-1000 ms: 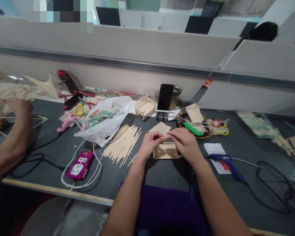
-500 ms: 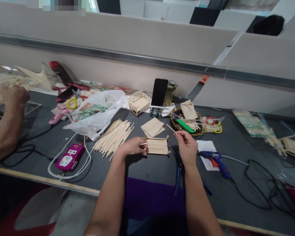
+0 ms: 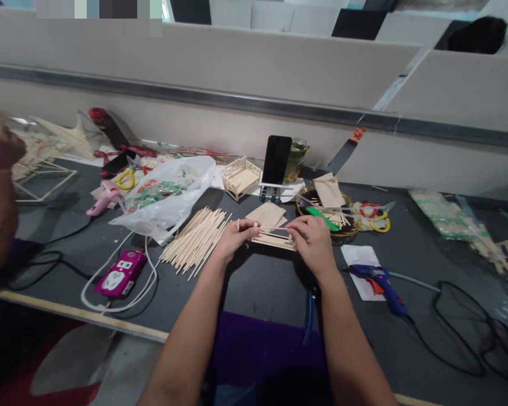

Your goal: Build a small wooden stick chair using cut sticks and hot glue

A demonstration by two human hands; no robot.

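Observation:
A small frame of thin wooden sticks (image 3: 275, 242) is between my hands, its slatted side tilted. My left hand (image 3: 236, 239) is closed in a pinch at its left end. Another short stick (image 3: 238, 225) pokes up from between those fingers. My right hand (image 3: 314, 241) pinches the right end of a single wooden stick (image 3: 273, 229), which runs along the frame's top edge towards my left fingertips. Whether stick and frame touch along their length, I cannot tell. Left of my hands lies a pile of loose sticks (image 3: 197, 239). Blue-handled pliers (image 3: 310, 316) lie partly hidden under my right arm.
A blue glue gun (image 3: 379, 282) rests over white paper at right, its cord trailing. Behind stand a phone (image 3: 276, 160), a finished stick model (image 3: 241, 176) and a basket (image 3: 351, 231). At left are a plastic bag (image 3: 165, 192), a purple power strip (image 3: 121, 273) and another person's hand (image 3: 2, 146).
My right hand has brought its stick left and down to the frame, level with its top edge. The frame has tilted up. The other person's hand has moved left.

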